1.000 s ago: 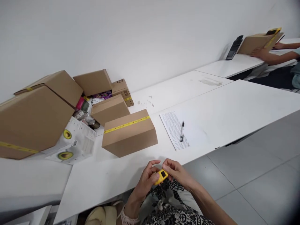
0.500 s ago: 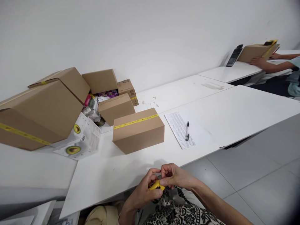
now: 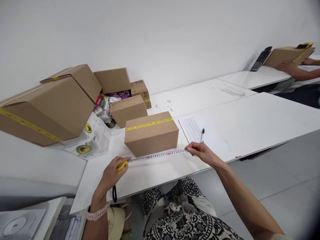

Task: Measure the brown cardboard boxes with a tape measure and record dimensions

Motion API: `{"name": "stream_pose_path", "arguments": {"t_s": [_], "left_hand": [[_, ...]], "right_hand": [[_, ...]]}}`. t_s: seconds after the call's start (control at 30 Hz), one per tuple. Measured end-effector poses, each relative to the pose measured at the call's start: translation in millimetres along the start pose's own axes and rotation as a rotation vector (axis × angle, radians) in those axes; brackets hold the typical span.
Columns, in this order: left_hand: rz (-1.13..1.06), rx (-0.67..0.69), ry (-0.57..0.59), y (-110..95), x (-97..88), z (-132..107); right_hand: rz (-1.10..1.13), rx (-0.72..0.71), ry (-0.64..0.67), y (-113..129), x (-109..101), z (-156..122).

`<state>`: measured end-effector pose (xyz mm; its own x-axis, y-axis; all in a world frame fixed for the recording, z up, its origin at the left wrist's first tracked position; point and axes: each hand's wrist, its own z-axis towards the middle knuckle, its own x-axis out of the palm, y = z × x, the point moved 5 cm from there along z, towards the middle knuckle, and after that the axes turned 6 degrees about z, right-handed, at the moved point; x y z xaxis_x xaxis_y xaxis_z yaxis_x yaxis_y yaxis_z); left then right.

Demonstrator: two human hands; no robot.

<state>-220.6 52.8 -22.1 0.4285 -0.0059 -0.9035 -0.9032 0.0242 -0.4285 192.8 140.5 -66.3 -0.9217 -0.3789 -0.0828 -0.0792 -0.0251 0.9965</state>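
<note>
A yellow tape measure [image 3: 122, 165] is gripped in my left hand [image 3: 113, 174], its black wrist strap dangling below. Its white blade [image 3: 156, 156] is pulled out to the right, along the near lower edge of a taped cardboard box [image 3: 152, 135]. My right hand [image 3: 200, 152] pinches the free end of the blade, just beyond the box's right corner. Under and behind that hand lies a printed sheet [image 3: 191, 130] with a black-capped pen [image 3: 202, 135] on it.
More cardboard boxes [image 3: 128, 110] and a white avocado-print box [image 3: 92, 140] are piled on the left of the white table [image 3: 250, 133]. At far right, another person's hands [image 3: 291, 69] hold a cardboard box [image 3: 282, 56] beside a black device [image 3: 261, 59].
My hands have moved apart and forward onto the table. The tape measure's blade is now drawn out between them in front of the box. The view has shifted slightly.
</note>
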Motion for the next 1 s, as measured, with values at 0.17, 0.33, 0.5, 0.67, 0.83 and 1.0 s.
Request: {"name": "stream_pose_path", "arguments": {"t_s": [0.17,0.33,0.5,0.67,0.83,1.0], "left_hand": [[0.104,-0.047,-0.138,5,5.6,25],[0.082,-0.117,-0.209,9,13.3,31],[0.065,-0.2,-0.286,17,9.5,31],[0.064,-0.332,-0.303,24,9.2,35],[0.022,-0.283,-0.308,29,13.6,40],[-0.025,-0.214,-0.27,35,19.0,45]], "right_hand": [[-0.128,-0.195,-0.235,-22,12,46],[-0.1,-0.344,-0.387,-34,11,57],[0.022,-0.372,-0.368,-40,4,56],[0.193,-0.335,-0.415,-46,12,62],[0.316,-0.355,-0.479,-43,18,66],[0.34,-0.361,-0.52,-36,17,68]]}}
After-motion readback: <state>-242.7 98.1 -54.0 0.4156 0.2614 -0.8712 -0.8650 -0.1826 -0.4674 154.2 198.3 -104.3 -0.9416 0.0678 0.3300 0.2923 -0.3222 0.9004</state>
